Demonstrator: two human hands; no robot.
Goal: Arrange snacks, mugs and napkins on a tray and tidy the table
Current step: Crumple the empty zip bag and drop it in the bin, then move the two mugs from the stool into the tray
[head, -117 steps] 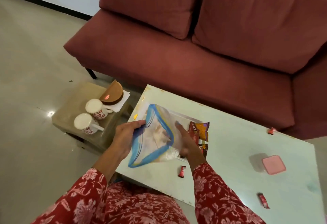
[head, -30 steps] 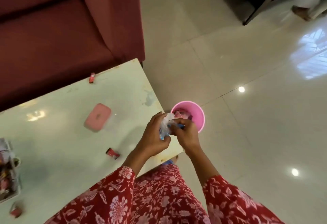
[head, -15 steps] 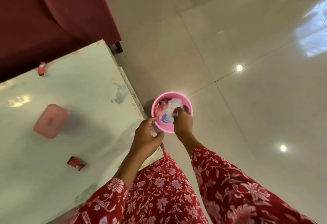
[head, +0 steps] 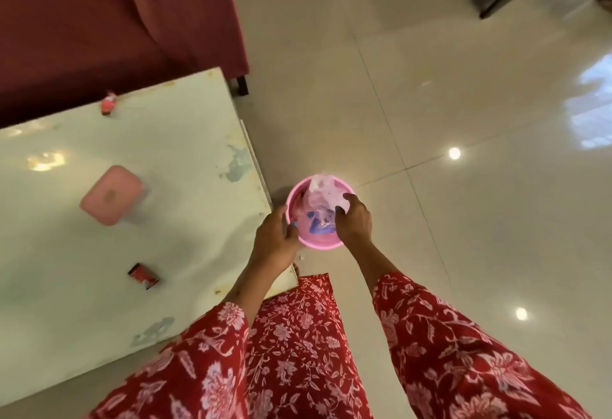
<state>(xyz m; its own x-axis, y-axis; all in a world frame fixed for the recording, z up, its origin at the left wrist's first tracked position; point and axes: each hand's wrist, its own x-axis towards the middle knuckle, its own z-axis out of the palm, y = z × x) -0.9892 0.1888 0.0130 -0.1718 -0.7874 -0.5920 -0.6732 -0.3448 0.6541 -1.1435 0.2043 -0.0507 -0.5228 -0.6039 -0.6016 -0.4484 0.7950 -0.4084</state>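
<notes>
Here, best pushed bag [head: 323, 201] deep into bin [head: 326, 243] with right hand [head: 354, 220] gripping it, left hand [head: 276, 236] loosely curled, steadying rim, then let go.

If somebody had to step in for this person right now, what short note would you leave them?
Right hand: pushing the crumpled plastic bag into the pink bin on the floor.
Left hand: at the bin's near rim, holding nothing I can make out.
Done: the bag is nearly binned.
Left on the table: two red wrappers and a pink-lidded box. Tray, mugs and napkins are out of view.
</notes>
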